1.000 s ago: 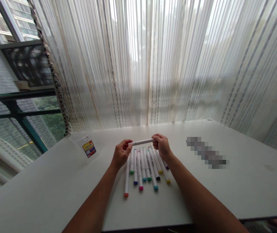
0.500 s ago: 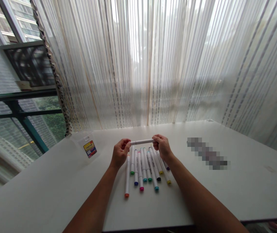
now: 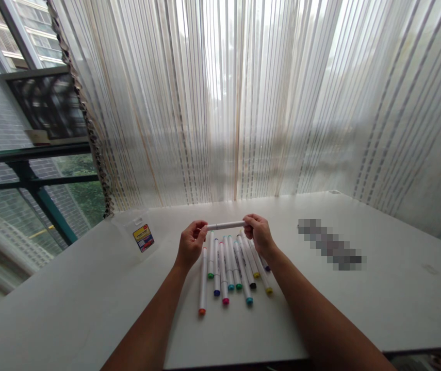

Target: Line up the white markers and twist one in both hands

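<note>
I hold a white marker level between both hands, above the white table. My left hand pinches its left end. My right hand grips its right end with the fingers curled round it. Below my hands, several white markers with coloured end caps lie side by side on the table. The leftmost of them has an orange cap. Others show pink, teal and yellow caps.
A clear plastic packet with a yellow and red label lies at the left, near the table's back corner. A blurred dark patch sits to the right of my hands. Sheer striped curtains hang behind the table; a window is at far left.
Both hands keep hold of the same marker in nearly the same place. The view has shifted very slightly.
</note>
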`<act>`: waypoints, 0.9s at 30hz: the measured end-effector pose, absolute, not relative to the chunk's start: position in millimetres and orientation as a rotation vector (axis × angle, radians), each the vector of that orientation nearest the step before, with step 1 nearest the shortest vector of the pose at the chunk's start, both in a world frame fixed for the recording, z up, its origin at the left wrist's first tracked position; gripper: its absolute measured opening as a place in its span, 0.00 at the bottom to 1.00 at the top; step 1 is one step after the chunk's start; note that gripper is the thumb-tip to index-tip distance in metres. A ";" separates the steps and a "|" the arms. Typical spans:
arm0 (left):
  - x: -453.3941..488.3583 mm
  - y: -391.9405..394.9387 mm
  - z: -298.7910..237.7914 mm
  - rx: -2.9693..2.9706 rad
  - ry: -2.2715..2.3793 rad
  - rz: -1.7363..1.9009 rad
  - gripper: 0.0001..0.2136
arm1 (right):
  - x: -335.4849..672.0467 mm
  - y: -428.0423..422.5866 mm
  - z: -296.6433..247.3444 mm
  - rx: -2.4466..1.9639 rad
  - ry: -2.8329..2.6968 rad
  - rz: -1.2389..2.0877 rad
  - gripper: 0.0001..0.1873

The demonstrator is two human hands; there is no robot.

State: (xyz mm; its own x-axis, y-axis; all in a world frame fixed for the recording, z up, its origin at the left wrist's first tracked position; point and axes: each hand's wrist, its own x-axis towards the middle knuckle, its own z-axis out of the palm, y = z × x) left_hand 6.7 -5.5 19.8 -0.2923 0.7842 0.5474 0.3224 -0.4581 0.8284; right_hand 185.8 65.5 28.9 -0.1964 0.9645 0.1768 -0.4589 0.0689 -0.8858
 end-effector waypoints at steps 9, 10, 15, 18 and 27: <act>9.4 -10.8 26.9 1.624 1.299 1.740 0.11 | 185.3 65.4 28.2 -0.659 -1.066 1.465 0.06; 8.8 -10.9 26.7 1.615 1.304 1.745 0.12 | 184.8 65.2 27.9 -0.653 -1.074 1.472 0.05; 6.6 -9.5 23.7 1.545 1.361 1.794 0.13 | 182.7 64.3 27.5 -0.648 -1.081 1.472 0.05; 8.2 -8.0 22.5 1.542 1.360 1.793 0.13 | 183.5 64.4 28.3 -0.654 -1.068 1.458 0.05; 8.8 -10.5 23.1 1.559 1.351 1.785 0.14 | 185.0 63.5 29.8 -0.676 -1.050 1.432 0.04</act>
State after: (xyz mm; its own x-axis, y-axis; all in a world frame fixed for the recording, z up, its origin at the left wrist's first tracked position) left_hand 8.8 -10.5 23.1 -0.2899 0.8053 0.5171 0.2787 -0.4459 0.8506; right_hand 185.0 63.5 29.8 -0.1559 0.9735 0.1676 -0.4530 0.0803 -0.8879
